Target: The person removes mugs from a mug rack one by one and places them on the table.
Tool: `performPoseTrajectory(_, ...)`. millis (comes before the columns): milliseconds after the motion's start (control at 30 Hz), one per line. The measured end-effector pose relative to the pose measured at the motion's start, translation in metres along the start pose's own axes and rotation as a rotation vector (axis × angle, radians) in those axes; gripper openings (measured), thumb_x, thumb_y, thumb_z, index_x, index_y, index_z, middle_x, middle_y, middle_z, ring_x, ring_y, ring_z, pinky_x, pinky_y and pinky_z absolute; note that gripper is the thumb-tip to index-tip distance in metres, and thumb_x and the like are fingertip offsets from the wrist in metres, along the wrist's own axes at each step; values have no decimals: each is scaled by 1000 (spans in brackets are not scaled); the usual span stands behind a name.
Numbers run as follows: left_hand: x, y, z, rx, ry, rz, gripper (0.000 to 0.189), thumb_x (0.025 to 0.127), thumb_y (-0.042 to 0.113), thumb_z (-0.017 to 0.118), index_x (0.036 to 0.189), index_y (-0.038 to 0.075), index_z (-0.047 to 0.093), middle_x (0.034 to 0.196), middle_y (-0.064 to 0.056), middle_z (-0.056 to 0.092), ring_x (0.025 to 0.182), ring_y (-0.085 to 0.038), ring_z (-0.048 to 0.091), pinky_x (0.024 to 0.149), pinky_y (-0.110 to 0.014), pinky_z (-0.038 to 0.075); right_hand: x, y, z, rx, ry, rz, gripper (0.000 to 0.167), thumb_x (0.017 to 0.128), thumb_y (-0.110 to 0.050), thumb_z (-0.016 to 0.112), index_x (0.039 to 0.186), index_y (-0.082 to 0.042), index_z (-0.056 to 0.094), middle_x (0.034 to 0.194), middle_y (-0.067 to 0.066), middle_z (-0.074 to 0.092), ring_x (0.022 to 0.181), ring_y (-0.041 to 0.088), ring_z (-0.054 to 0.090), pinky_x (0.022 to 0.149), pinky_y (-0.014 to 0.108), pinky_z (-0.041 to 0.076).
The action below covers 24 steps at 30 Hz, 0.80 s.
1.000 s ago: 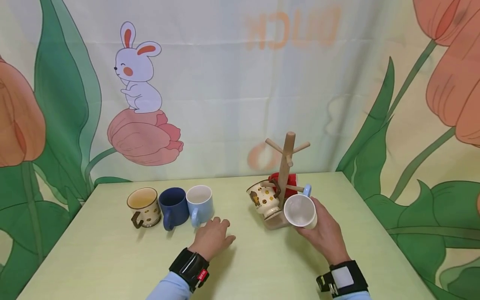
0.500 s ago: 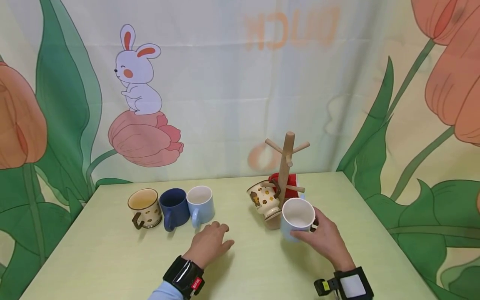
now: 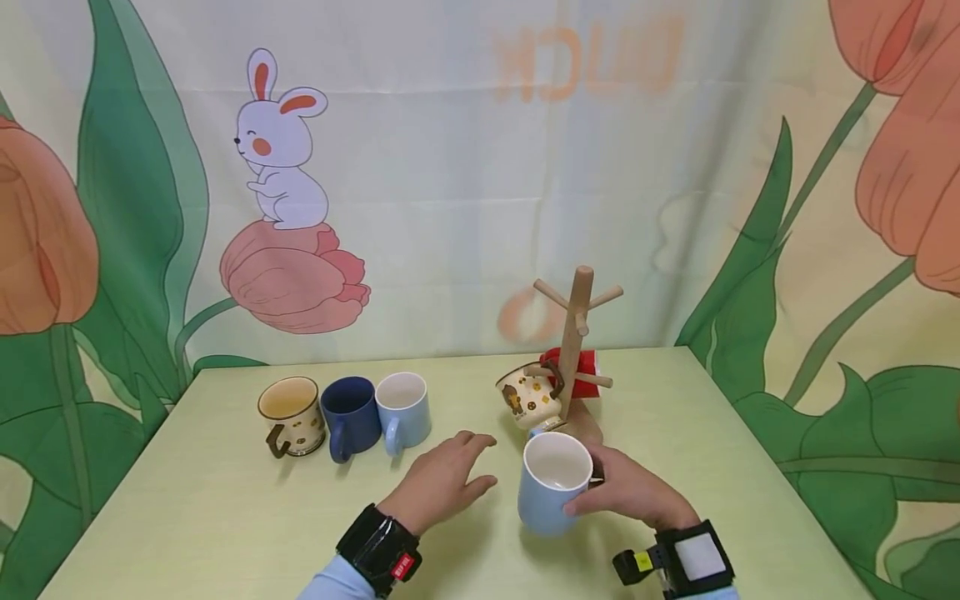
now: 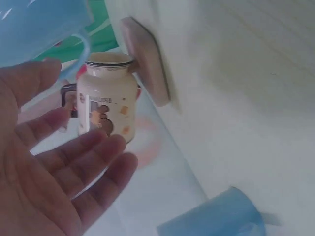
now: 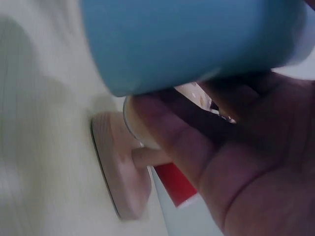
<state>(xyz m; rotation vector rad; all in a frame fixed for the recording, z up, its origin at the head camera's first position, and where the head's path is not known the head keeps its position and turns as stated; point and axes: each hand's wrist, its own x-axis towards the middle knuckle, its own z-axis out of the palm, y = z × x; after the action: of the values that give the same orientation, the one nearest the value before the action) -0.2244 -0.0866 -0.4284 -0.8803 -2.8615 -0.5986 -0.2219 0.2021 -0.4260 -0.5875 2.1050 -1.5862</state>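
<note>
My right hand (image 3: pixel 637 490) grips a light blue mug (image 3: pixel 551 492) by its side, upright, in front of the wooden mug tree (image 3: pixel 574 350). In the right wrist view the mug (image 5: pixel 197 44) fills the top, with fingers curled along it. The mug's handle (image 4: pixel 81 54) points away from me, toward the tree. My left hand (image 3: pixel 438 483) is just left of this mug, fingers spread and holding nothing. A cream patterned mug (image 3: pixel 527 398) with a brown handle hangs tilted on a low peg of the tree. Behind it a red mug (image 3: pixel 588 372) is partly hidden.
On the table's left stand a cream mug (image 3: pixel 292 417), a dark blue mug (image 3: pixel 351 417) and another light blue mug (image 3: pixel 405 412) in a row, handles toward me. The tree's upper pegs (image 3: pixel 606 296) bear no mugs. A printed curtain (image 3: pixel 442 208) hangs behind the table.
My right hand has brought the light blue mug down, left and toward me from beside the tree, turning its handle to the far side. My left hand has shifted right toward it.
</note>
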Motion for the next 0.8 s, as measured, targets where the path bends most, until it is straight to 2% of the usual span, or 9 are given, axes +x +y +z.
performPoseTrajectory(133, 1, 5, -4, -4, -84, 37, 57, 92, 28, 72, 142, 12, 50, 128, -9, 59, 111, -25, 63, 87, -43, 53, 6, -1, 3, 23, -145, -6, 75, 79, -14, 83, 141, 2, 45, 130, 15, 58, 116, 29, 55, 98, 42, 45)
performPoseTrajectory(267, 1, 6, -4, -30, -155, 78, 55, 91, 28, 73, 141, 15, 53, 129, -6, 60, 111, -21, 62, 89, -40, 52, 13, 0, 6, 36, -261, 23, 73, 80, -13, 83, 142, -3, 46, 132, 12, 58, 118, 28, 54, 101, 43, 42)
performPoseTrajectory(400, -1, 5, -2, -53, -168, 117, 49, 92, 28, 73, 137, 15, 57, 128, -3, 62, 110, -17, 62, 90, -39, 52, 18, 2, 9, 47, -329, 58, 71, 82, -12, 81, 143, -6, 47, 133, 10, 58, 119, 28, 53, 104, 45, 40)
performPoseTrajectory(567, -1, 3, 1, -60, -180, 175, 41, 92, 21, 72, 131, 21, 62, 122, 2, 64, 106, -11, 62, 90, -35, 51, 23, 5, 12, 49, -408, 40, 74, 80, -15, 83, 144, -8, 47, 135, 10, 58, 121, 27, 53, 104, 41, 40)
performPoseTrajectory(800, -1, 2, 4, -27, -185, 308, 14, 88, 15, 74, 101, 19, 74, 93, 9, 70, 84, -5, 63, 78, -22, 48, 27, 4, 18, 67, -526, 59, 74, 81, -17, 81, 145, -7, 46, 135, 8, 58, 121, 24, 53, 104, 37, 39)
